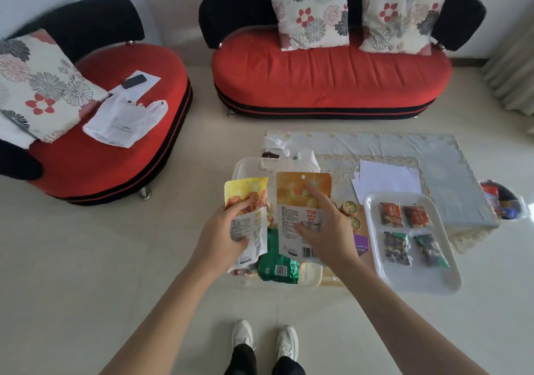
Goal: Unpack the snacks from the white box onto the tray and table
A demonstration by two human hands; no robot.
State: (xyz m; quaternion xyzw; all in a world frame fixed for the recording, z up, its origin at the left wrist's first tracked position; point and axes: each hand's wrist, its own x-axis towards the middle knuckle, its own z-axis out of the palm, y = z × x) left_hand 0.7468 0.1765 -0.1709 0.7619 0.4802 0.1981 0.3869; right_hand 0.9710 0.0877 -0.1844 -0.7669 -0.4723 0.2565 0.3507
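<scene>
My left hand [224,237] grips a yellow snack pouch [248,201], held upright above the white box [245,166]. My right hand [325,227] holds an orange snack pouch [300,195] beside it, back label facing me. Under both pouches a green snack bag [278,267] lies in the box. Right of the box, the white tray [416,279] carries two orange-red packets [403,215] and two dark mixed-nut packets [413,249]. Two small gold-lidded cans [351,210] stand between box and tray, partly hidden by my right hand.
The low table [450,172] has a pale blue lace cloth, with white papers [387,181] behind the tray. A purple card [361,244] lies by the box. A bin of wrappers [501,199] sits at the right. Red sofas stand behind and to the left.
</scene>
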